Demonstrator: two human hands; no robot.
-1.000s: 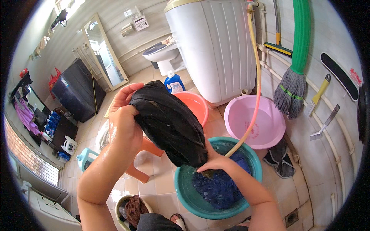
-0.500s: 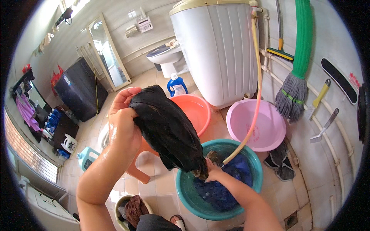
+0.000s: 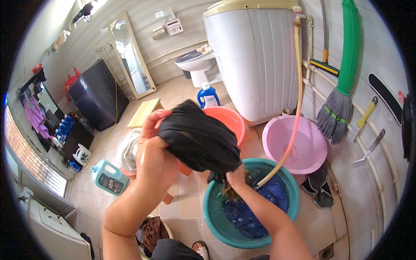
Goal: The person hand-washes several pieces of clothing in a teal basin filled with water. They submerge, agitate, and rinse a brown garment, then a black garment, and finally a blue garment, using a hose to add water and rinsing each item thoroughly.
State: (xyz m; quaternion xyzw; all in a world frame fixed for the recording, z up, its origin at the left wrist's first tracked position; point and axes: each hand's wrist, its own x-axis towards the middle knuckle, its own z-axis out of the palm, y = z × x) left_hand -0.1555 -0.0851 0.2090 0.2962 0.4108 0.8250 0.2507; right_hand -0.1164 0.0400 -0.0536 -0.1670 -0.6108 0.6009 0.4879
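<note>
A dark, wet-looking black cloth is stretched between my two hands above the floor and the near part of an orange basin. My left hand holds its upper left end, fingers and thumb closed round it. At the lower right end my right hand grips the cloth, just over the rim of a teal tub. Dark blue fabric lies in water in that tub, beside a brownish bunch partly hidden by my right hand. The garment's kind cannot be made out.
A yellow hose runs from a wall tap into the teal tub. Around stand an orange basin, a pink basin, a white washing machine, a detergent bottle, a teal jug and a small laundry bucket.
The black cloth has become more bunched and lies less steeply. My right hand has come up a little with its lower end. The view has shifted slightly.
</note>
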